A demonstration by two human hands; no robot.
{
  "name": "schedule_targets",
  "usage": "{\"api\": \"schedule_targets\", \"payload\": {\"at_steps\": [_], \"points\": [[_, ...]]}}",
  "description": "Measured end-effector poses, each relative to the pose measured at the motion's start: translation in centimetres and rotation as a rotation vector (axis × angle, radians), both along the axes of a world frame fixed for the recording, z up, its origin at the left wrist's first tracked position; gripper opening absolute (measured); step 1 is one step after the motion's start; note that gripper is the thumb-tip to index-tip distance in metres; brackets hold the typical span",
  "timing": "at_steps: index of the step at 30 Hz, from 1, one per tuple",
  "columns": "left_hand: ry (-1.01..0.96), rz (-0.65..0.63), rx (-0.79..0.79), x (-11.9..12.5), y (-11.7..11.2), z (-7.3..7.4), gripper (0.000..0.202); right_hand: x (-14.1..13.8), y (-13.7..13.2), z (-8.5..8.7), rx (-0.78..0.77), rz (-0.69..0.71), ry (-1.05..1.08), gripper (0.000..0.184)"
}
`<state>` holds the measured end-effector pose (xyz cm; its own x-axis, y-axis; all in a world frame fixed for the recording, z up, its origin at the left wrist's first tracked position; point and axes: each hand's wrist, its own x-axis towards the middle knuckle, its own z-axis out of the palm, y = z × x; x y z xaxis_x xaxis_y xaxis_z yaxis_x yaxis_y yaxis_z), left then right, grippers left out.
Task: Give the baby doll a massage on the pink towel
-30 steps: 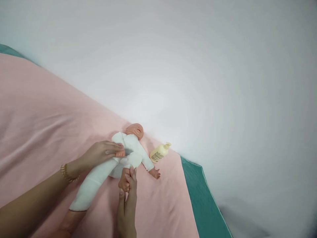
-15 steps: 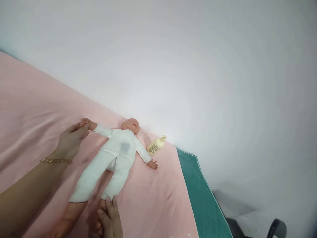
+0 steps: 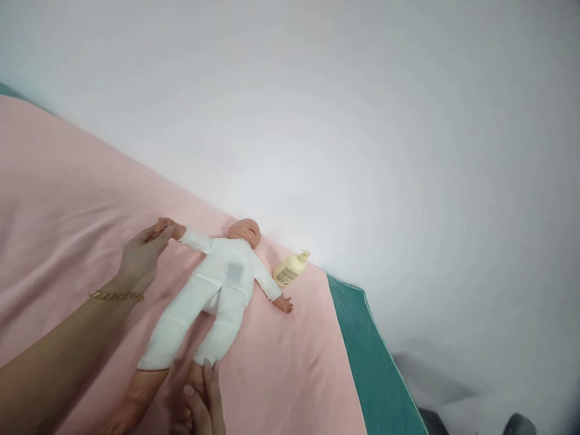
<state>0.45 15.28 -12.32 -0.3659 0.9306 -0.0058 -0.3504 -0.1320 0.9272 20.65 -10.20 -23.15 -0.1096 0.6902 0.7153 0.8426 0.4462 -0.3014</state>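
A baby doll [image 3: 231,266] in a white cloth suit lies on its back on a pink sheet [image 3: 281,368], its head towards the wall. With thumb and fingers, my left hand [image 3: 141,257] pinches the doll's hand on the left side; a gold chain bracelet [image 3: 116,296] circles that wrist. At the bottom of the view, my right hand [image 3: 206,402] is closed around the lower leg and foot nearer the right, partly cut off by the frame. The doll's other arm lies stretched out, beside a pale yellow pump bottle [image 3: 290,269] tipped on its side.
A white wall [image 3: 317,133] rises directly behind the doll's head. Green fabric [image 3: 371,344] shows past the sheet's right edge, and more at the far left corner. Dark objects [image 3: 519,424] stand low at the bottom right, beyond the bed's edge.
The whole scene has shifted slightly right as the camera turned. Both hands keep their hold on the doll's hand and leg; the right thumb looks slightly shifted.
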Motion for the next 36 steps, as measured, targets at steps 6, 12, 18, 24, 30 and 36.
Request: {"api": "schedule_targets", "payload": {"at_steps": [6,12,18,24,30,36], "points": [[0.185,-0.075,0.081,2.4,-1.8,1.9,0.034,0.7,2.0,5.1,-0.094,0.053,0.103,0.044],[0.623,-0.292,0.416,3.8,-1.4,0.3,0.040,1.6,6.7,10.9,-0.226,0.086,0.115,0.048],[1.055,-0.444,0.822,3.8,0.0,-1.4,0.026,2.3,10.5,12.4,-0.347,0.083,0.292,0.046],[1.109,-0.488,0.859,4.4,0.1,-2.2,0.026,2.9,11.6,13.0,-0.379,0.083,0.407,0.048],[0.924,-0.501,0.758,4.0,0.1,-1.8,0.026,3.1,9.7,12.1,-0.346,-0.004,0.521,0.053],[0.465,-0.383,0.268,2.9,-1.6,1.3,0.034,3.3,6.2,9.2,-0.244,0.001,0.484,0.045]]}}
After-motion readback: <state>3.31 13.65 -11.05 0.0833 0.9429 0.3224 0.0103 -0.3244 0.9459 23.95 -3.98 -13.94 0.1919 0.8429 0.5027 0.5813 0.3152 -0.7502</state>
